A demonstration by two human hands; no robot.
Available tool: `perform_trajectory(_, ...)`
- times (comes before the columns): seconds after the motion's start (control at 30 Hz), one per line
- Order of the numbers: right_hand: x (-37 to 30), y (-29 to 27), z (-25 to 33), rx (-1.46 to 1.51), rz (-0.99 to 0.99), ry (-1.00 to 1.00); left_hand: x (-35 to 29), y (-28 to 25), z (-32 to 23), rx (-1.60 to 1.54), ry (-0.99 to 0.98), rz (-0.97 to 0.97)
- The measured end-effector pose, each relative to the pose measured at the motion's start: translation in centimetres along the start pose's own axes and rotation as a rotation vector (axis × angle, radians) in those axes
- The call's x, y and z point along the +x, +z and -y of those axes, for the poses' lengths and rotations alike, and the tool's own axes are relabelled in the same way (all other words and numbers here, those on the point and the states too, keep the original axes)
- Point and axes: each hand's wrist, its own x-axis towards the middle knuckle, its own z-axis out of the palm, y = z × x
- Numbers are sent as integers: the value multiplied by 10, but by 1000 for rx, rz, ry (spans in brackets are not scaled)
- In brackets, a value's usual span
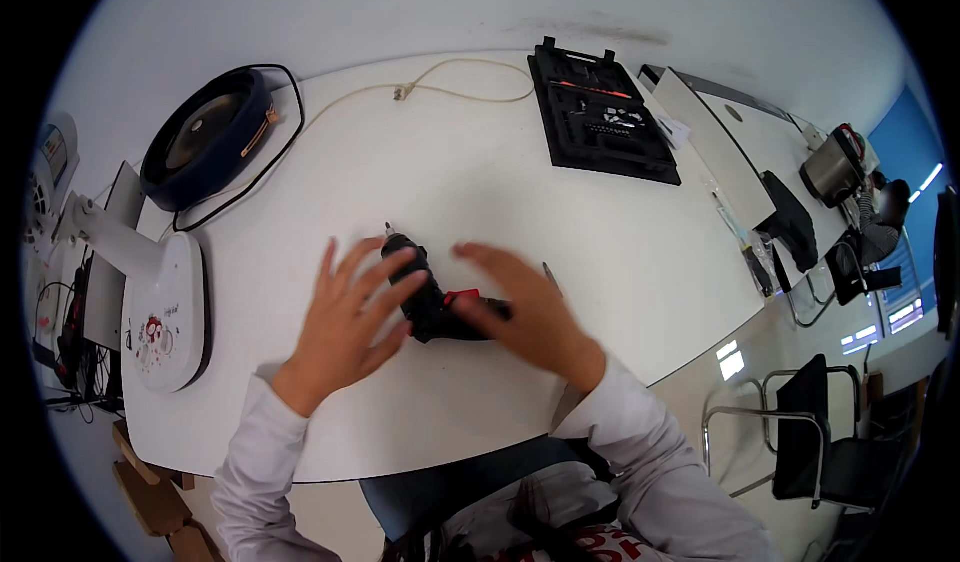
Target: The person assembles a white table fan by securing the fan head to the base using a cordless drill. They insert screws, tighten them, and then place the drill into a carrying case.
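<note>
A black cordless drill (428, 312) with red details lies on the white table, a metal bit (389, 229) in its nose pointing away from me. My left hand (340, 327) hovers at the drill's left side, fingers spread, partly covering its body. My right hand (540, 324), a little blurred, is over the handle end with thumb and fingers apart. Neither hand appears to grip the drill; whether any fingertip touches it I cannot tell. Just beyond my right hand lies a thin dark rod-like piece (551, 276).
An open black tool case (608, 147) with bits lies at the back right. A cream cord with a plug (402, 92) runs along the back. At left stand a round dark-blue object (215, 167) and a white stand base (180, 312). A black chair (803, 427) is at right.
</note>
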Motion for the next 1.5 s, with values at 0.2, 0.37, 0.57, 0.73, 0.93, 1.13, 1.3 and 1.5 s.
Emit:
perform_trajectory(0.2,-14,-64,-36,-131,-534,450,-4,10,5,-138,-112,87)
perform_trajectory(0.37,-37,-50,-36,-388,-47,348,-9,11,7,-66,-45,110)
perform_trajectory(0.57,-28,-50,-59,-391,-33,166,-8,17,3,-63,-76,115)
perform_trajectory(0.73,-33,-91,-114,-316,-252,436,-3,20,3,-46,-33,98)
perform_trajectory(0.93,-37,-149,-201,-266,-763,405,-9,22,-1,-47,-76,92)
perform_trajectory(1.13,-11,-163,-238,-269,-949,298,-3,21,-4,-49,-63,133)
perform_trajectory(1.3,16,-165,-258,-482,-919,338,-1,21,-4,-69,-83,153)
perform_trajectory(1.5,29,-161,-286,-514,-814,161,-12,23,2,-58,-81,129)
